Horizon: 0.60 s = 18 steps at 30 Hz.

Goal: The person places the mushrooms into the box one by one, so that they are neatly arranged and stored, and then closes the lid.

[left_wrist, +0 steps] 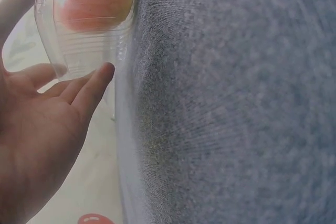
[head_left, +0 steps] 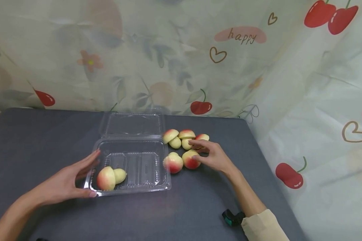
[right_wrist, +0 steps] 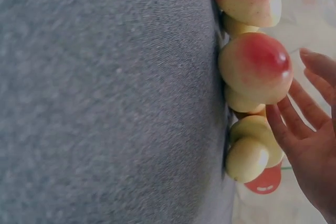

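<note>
Pale fabric (head_left: 175,30) printed with flowers, hearts and red cherries hangs behind and to the right of a dark grey table (head_left: 181,216). On the table sits one clear plastic box (head_left: 167,186), its single lid (head_left: 132,124) folded back toward the fabric. Six mushroom-shaped pieces, cream with red-blushed caps, can be counted. One piece (head_left: 111,178) lies on its side in the box's near left corner. Five more are grouped just right of the box, in two rows: a far row of three, its rightmost member (head_left: 202,137) partly hidden by fingers, and a near row of two.

Two bare hands reach in. The left hand (head_left: 66,180) is spread wide around the box's left side, thumb at the near corner and fingers along the side wall; it has no piece in its grasp. The right hand (head_left: 212,154) is over the right end of the group, thumb and fingers well parted beside the near row's right-hand piece (head_left: 191,159); whether the thumb touches it is unclear. A cream sleeve (head_left: 264,226) covers the right forearm.
</note>
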Tool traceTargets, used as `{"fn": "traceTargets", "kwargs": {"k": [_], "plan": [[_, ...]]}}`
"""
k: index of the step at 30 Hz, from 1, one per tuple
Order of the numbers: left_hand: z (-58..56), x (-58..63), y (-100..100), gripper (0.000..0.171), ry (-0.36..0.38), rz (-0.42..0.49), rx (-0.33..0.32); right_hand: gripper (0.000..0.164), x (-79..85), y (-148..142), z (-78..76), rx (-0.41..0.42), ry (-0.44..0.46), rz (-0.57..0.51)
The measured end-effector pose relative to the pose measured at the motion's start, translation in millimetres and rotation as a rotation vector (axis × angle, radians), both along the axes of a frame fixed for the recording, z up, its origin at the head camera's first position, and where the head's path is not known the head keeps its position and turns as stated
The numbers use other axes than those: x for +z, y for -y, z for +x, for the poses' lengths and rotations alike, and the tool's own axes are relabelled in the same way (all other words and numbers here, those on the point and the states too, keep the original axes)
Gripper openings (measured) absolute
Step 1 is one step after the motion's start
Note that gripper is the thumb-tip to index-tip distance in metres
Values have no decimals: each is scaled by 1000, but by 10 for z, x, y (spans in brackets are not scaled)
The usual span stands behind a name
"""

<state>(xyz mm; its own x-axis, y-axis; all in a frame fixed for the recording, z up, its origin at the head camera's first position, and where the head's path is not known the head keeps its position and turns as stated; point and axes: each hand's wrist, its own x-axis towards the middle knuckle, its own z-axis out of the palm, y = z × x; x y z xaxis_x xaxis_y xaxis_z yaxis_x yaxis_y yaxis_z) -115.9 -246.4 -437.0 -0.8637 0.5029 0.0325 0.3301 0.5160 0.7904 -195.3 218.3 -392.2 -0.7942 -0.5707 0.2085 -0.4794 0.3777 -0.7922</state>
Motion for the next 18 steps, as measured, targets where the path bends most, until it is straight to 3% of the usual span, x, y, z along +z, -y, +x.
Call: {"fn": "traceTargets", "kwargs": {"k": [18], "plan": [[5,7,-19,121,46,-17,12,48,-115,-61,82,-125,78,129]]}}
